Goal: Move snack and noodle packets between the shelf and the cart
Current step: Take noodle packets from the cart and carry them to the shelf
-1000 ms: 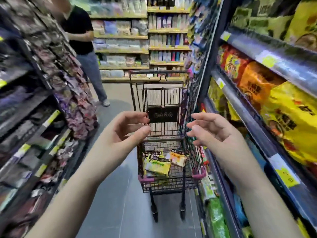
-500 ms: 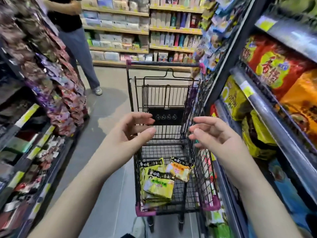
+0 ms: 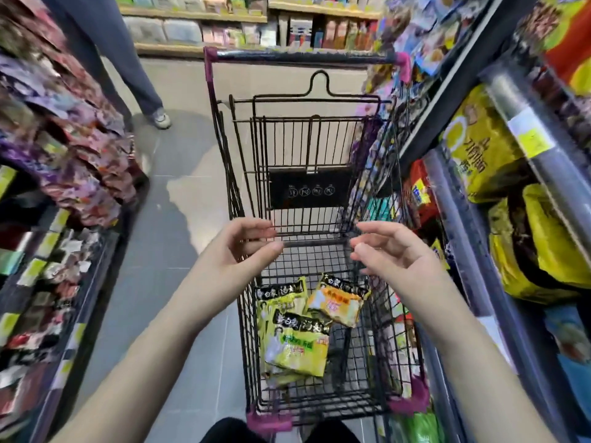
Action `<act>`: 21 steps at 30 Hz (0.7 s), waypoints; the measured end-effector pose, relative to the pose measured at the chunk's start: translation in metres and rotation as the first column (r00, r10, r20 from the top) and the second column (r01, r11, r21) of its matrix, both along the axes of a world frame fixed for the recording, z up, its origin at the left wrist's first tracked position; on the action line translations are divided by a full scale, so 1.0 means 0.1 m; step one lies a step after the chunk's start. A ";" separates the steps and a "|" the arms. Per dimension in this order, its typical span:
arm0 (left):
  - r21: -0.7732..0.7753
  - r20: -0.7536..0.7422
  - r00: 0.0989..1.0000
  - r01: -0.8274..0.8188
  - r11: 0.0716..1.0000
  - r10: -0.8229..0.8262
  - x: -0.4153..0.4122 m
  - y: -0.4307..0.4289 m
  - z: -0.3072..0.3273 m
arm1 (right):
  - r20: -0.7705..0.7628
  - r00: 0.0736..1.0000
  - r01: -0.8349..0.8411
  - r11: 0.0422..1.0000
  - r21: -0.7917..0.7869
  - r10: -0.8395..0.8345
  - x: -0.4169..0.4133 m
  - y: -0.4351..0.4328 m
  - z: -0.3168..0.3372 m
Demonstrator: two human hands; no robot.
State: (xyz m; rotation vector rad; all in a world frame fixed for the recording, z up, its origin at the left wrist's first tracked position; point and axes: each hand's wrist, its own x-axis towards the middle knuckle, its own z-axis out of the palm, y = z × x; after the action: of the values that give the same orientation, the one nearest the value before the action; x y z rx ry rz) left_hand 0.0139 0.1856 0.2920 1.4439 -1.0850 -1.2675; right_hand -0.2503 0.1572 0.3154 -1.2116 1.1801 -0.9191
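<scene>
A black wire cart [image 3: 243,318] with purple corner caps stands right in front of me in the aisle. In its basket lie green-yellow noodle packets [image 3: 295,345] and an orange-yellow packet [image 3: 335,303]. My left hand [image 3: 238,252] and my right hand [image 3: 388,251] hover above the basket, fingers curled and apart, holding nothing. The shelf [image 3: 540,161] at my right carries large yellow noodle bags [image 3: 479,148].
Another person's legs and shoe [image 3: 161,118] stand at the back left of the aisle. Hanging snack packets [image 3: 70,145] fill the left rack. More shelving [image 3: 198,47] crosses the far end. Grey floor [image 3: 179,219] runs left of the cart.
The cart has come much closer and now sits below my hands; my view has tipped downward. Both hands keep the same curled, empty pose.
</scene>
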 end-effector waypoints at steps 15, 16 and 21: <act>0.451 0.247 0.966 -0.188 0.873 0.081 -0.29 -0.40 -2.04 | -0.046 0.999 0.037 0.933 0.358 -0.022 -0.41 -0.72 -2.19; 0.487 0.260 0.963 -0.191 0.853 0.068 -0.30 -0.41 -2.18 | -0.054 0.998 0.051 0.923 0.382 -0.033 -0.43 -0.72 -2.34; 0.630 0.334 0.942 -0.248 0.736 0.031 -0.41 -0.47 -2.82 | -0.124 0.990 0.113 0.871 0.479 -0.061 -0.48 -0.70 -3.00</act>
State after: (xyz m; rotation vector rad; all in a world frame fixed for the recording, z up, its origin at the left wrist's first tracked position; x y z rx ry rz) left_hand -0.0266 0.1381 0.0100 2.2863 -0.6945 -1.4247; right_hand -0.2987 0.0871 0.0149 -0.8072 1.4546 -0.5735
